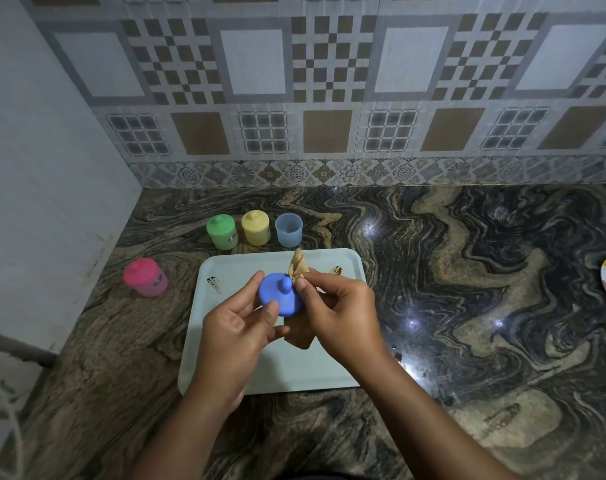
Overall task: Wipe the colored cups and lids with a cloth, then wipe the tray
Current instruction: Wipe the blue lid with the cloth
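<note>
blue cup (288, 230) lidless, empty, blue lid (277, 299) in left hand (234, 336)

The lid (280, 296) in the hands is blue, with a knob of the same blue. The cloth (299, 268) is light brown, like sand. The tray (294, 372) is very pale, a whitish mint colour, with small dark brown stains. Behind it stand a green cup (222, 232), a yellow cup (255, 227) and a pale blue cup (288, 229); a pink cup (145, 276) stands apart. The counter (467, 271) has swirling veins in black, grey and tan. The wall tiles (329, 81) show brown and grey checks, squares and a flower border
</note>
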